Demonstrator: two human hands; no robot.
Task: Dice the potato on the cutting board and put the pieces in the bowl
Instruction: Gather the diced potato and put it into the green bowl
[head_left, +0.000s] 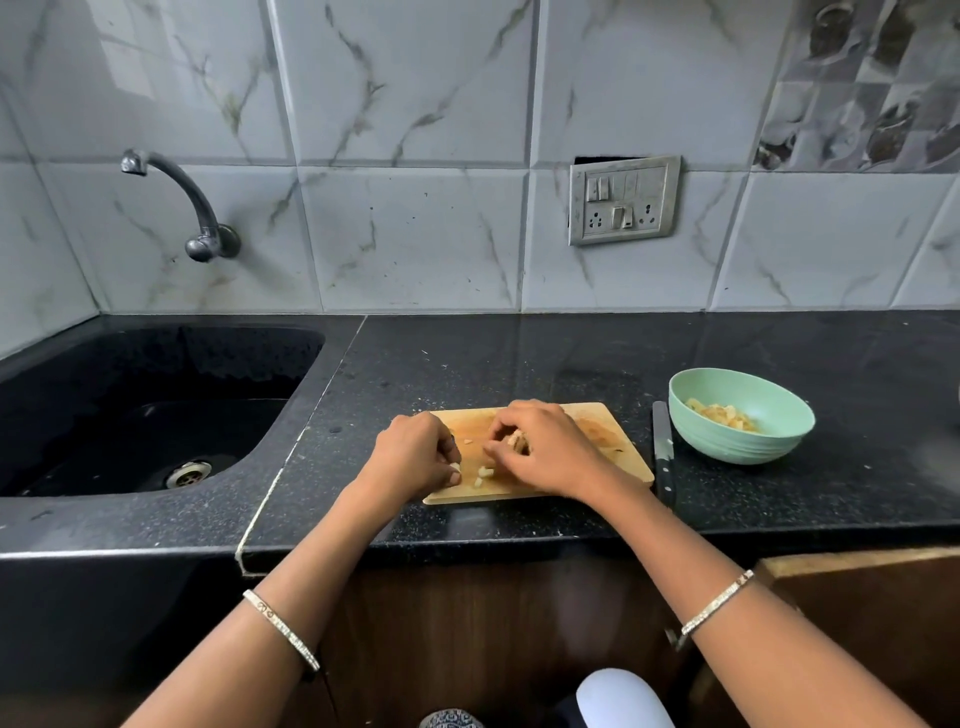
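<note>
Both hands are low on the cutting board (613, 436): the right hand (545, 452) is cupped round a small heap of potato pieces (517, 441), and the left hand (415, 457) has its fingers curled in, pinching 1 more at the fingertips. Between them a few loose bits (483, 473) lie close to the board's near edge, where a careless sweep could push them off onto the counter (519, 364). The knife (663, 452) lies just right of the board, between it and the bowl (727, 447), so a piece slipping from the cupped hand on the way over could land beside the blade. The bowl already holds some potato, and pieces dropped from too high might bounce out.
</note>
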